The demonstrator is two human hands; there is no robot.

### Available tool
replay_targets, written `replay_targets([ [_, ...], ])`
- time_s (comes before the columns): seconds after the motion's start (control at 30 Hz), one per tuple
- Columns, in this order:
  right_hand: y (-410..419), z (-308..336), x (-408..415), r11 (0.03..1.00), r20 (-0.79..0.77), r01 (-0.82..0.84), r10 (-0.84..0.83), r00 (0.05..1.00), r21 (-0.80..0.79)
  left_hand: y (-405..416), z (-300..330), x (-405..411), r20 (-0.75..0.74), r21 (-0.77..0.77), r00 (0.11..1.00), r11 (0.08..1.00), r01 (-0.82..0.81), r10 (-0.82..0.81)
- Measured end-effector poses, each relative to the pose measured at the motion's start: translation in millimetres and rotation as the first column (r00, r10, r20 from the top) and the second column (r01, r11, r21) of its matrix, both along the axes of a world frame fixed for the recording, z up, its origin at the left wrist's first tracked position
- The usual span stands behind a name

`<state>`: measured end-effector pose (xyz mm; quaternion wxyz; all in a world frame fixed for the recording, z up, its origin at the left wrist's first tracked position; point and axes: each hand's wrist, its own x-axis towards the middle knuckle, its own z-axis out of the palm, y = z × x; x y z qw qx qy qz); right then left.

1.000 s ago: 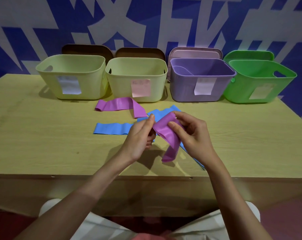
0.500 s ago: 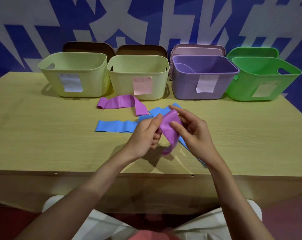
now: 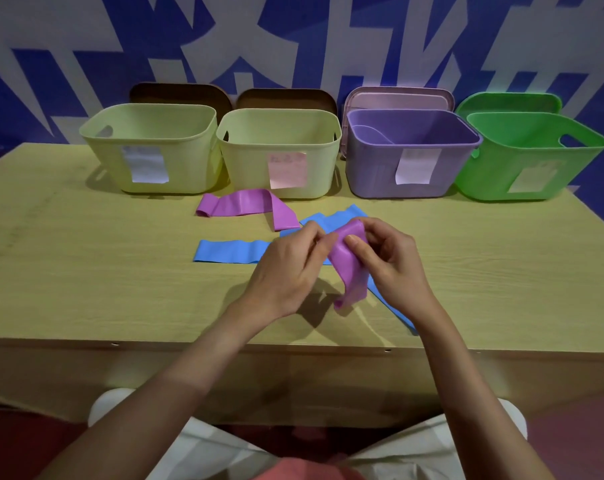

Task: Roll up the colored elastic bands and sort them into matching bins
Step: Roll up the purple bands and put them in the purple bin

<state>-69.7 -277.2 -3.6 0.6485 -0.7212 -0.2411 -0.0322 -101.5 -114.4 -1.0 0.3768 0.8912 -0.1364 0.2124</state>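
meanwhile each hand, left hand (image 3: pixel 286 268) and right hand (image 3: pixel 390 261), pinches the purple band (image 3: pixel 350 271) above blue bands (image 3: pixel 229 251).

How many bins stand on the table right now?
4, in a row along the far edge: two pale yellow-green bins at left, a purple bin, then a green bin at far right.

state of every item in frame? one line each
left hand: pinching the held purple band
right hand: gripping the held purple band
held purple band: partly rolled, tail hanging
second purple band: unrolled, on the table
blue bands: unrolled, flat on the table
purple bin: open, something pale inside
green bin: open
two yellow bins: open
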Motion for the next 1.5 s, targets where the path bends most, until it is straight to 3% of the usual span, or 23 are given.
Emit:
replay_targets([
  [0.07, 0, -1, 0, 1.0, -0.013, -0.013, 0.013, 1.0, 0.009, 3, -2, 1, 0.104, 0.194, 0.994, 0.981, -0.032, 0.012],
  [0.13, 1, -1, -1, 1.0, -0.008, -0.018, 0.018, 1.0, 0.016, 2, -4, 2, 0.151, 0.26, 0.988, 0.964, -0.058, 0.019],
  [0.4, 0, -3, -1, 0.999, -0.008, -0.041, 0.042, 0.999, 0.036, -4, -1, 7, 0.07, 0.113, 0.997, 0.993, -0.035, 0.027],
  [0.47, 0, -4, 0, 1.0, 0.005, -0.018, 0.018, 1.0, 0.025, -7, -2, 8, -0.012, 0.017, 1.0, 1.0, 0.003, -0.003],
  [0.53, 1, -6, 1, 1.0, 0.01, 0.004, -0.005, 1.0, 0.021, -9, -6, 8, -0.136, -0.219, 0.987, 0.974, 0.055, -0.086],
  [0.6, 1, -7, 1, 0.999, 0.009, 0.011, -0.011, 1.0, 0.03, -13, -6, 7, -0.265, -0.482, 0.944, 0.875, 0.049, -0.198],
  [0.67, 2, -9, -1, 0.999, 0.006, 0.012, -0.013, 1.0, 0.041, -16, -3, 2, -0.346, -0.643, 0.895, 0.766, -0.008, -0.281],
  [0.93, 6, -10, -21, 0.996, -0.035, -0.04, 0.042, 0.999, 0.077, -13, -3, -23, -0.412, -0.864, 0.779, 0.475, -0.168, -0.473],
  [1.07, 11, -16, -31, 0.999, -0.065, -0.038, 0.04, 0.997, 0.026, -17, -13, -38, -0.435, -0.791, 0.867, 0.563, -0.238, -0.245],
  [1.17, 13, -22, -35, 0.999, -0.088, -0.031, 0.032, 0.996, 0.006, -21, -29, -51, -0.338, -0.727, 0.94, 0.649, -0.224, -0.054],
  [1.37, 14, -22, -38, 0.995, -0.096, -0.067, 0.061, 0.994, -0.068, -13, -41, -60, -0.22, -0.485, 0.975, 0.863, -0.141, 0.036],
  [1.5, 16, -24, -42, 0.998, -0.097, -0.053, 0.048, 0.994, -0.046, -15, -42, -60, -0.227, -0.416, 0.969, 0.889, -0.191, 0.102],
])
